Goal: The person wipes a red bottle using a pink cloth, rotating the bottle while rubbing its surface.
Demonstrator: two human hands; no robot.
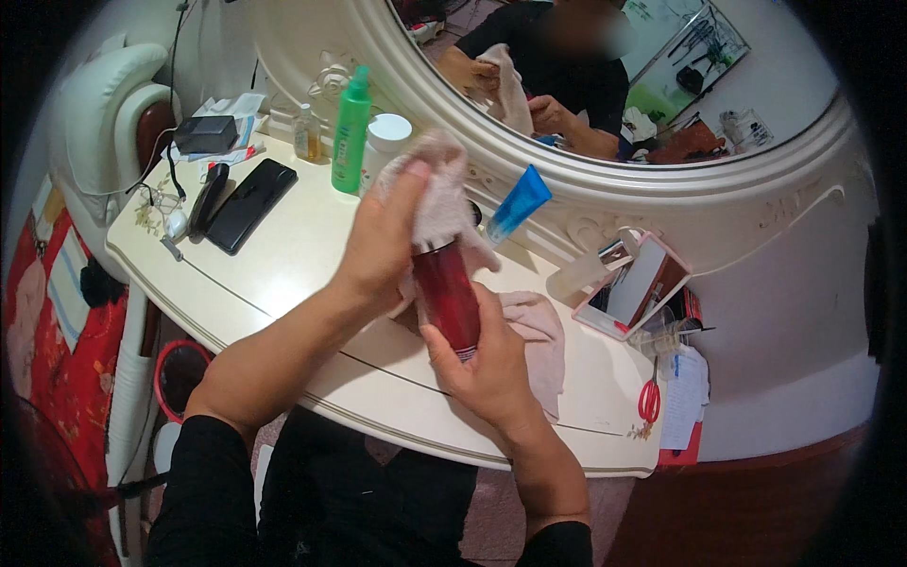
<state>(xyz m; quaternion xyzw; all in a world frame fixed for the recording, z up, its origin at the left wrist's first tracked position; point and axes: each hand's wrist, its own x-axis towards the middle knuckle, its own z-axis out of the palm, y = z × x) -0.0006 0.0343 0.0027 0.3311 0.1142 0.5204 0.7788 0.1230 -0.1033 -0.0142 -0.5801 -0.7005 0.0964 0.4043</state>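
Observation:
A dark red bottle (447, 294) with a silvery band near its top is held tilted above the cream dressing table (305, 283). My right hand (485, 354) is closed around its lower part. Wrapped over the bottle's top is a pale pink cloth (441, 188), gripped by my left hand (386, 237), with the thumb pressed on it. The cloth hides the top, and part of it hangs behind the bottle. Another pale pink cloth portion (542, 340) lies on the table behind my right hand; whether it is the same piece, I cannot tell.
Behind my hands stand a green spray bottle (351, 135), a white-capped jar (388, 131) and a blue tube (517, 205). A black smartphone (251, 205) lies at left. On the right are a pink-framed mirror (638, 283) and red-handled scissors (648, 400). A large mirror (673, 85) rises behind.

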